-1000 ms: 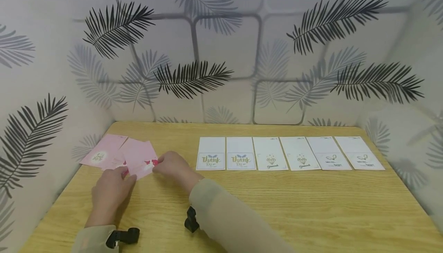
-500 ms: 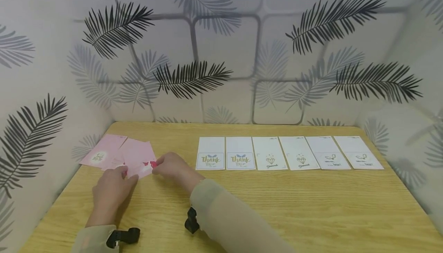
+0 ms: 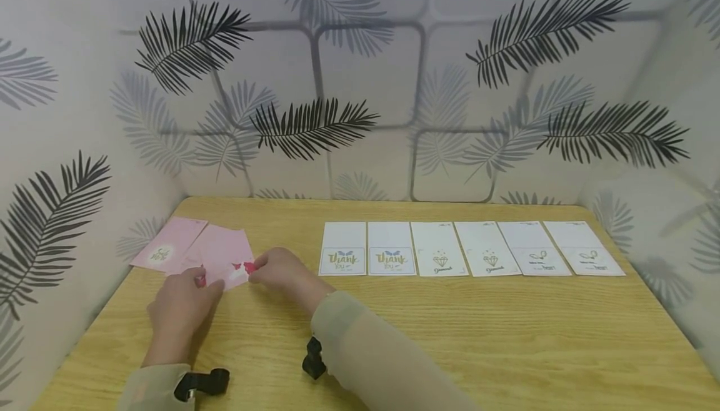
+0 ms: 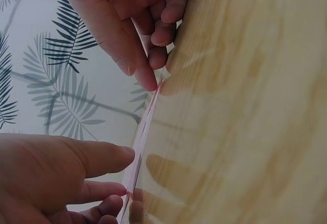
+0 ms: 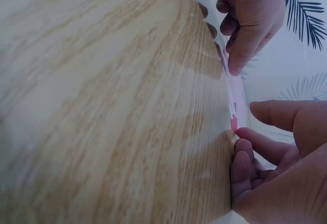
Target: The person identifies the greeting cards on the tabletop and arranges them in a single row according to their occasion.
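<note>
On the left of the table, pink greeting cards overlap. The front pink card [image 3: 227, 247] bears a red and white print along its near edge. Behind it, another pink card [image 3: 179, 239] has gold lettering on a pale round patch. My left hand [image 3: 181, 305] touches the front card's near left part; in the left wrist view its thumb [image 4: 110, 157] lies straight at the card. My right hand [image 3: 284, 275] is at the card's right edge. In the right wrist view, that hand's index finger [image 5: 258, 143] touches the red-printed edge, with the thumb raised away.
To the right, several white cards stand out in a row: two thank-you cards [image 3: 343, 236], two diamond cards [image 3: 440, 239] and two with a leaf-like print [image 3: 534, 242]. A leaf-patterned wall [image 3: 371, 173] rises behind the wooden table [image 3: 478, 336].
The front pink card has turned and shifted slightly, its near edge now a little farther from me. Both hands stay almost in place; the white cards have not moved.
</note>
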Demonstrator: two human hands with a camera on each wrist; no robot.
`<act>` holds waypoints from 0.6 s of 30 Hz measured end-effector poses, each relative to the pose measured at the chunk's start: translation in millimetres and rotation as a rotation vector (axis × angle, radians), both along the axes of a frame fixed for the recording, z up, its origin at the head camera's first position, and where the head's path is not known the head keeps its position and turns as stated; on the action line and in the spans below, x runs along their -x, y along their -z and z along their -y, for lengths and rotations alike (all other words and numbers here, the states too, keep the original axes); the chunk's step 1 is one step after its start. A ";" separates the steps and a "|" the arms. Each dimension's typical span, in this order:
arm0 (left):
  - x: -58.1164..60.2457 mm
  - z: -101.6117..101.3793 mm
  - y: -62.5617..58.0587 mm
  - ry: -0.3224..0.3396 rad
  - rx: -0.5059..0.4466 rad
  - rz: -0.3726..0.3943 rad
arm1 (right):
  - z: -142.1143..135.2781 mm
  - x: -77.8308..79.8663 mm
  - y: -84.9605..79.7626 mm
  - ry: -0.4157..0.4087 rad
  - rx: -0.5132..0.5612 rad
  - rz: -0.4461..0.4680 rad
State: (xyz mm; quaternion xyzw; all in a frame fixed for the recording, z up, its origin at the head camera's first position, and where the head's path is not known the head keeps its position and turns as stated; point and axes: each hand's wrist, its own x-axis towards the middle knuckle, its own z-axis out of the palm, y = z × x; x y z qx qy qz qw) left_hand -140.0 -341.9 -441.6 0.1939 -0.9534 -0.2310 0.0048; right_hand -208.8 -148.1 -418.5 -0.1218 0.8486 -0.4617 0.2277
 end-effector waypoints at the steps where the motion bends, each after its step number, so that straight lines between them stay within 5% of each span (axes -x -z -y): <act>1: -0.4 0.1 -0.5 -0.010 -0.004 -0.003 | 0.0 0.0 0.0 -0.006 0.005 -0.001; 18: -2.1 -8.0 -11.3 -0.062 -0.171 -0.003 | -3.6 1.6 3.2 -0.061 -0.009 -0.016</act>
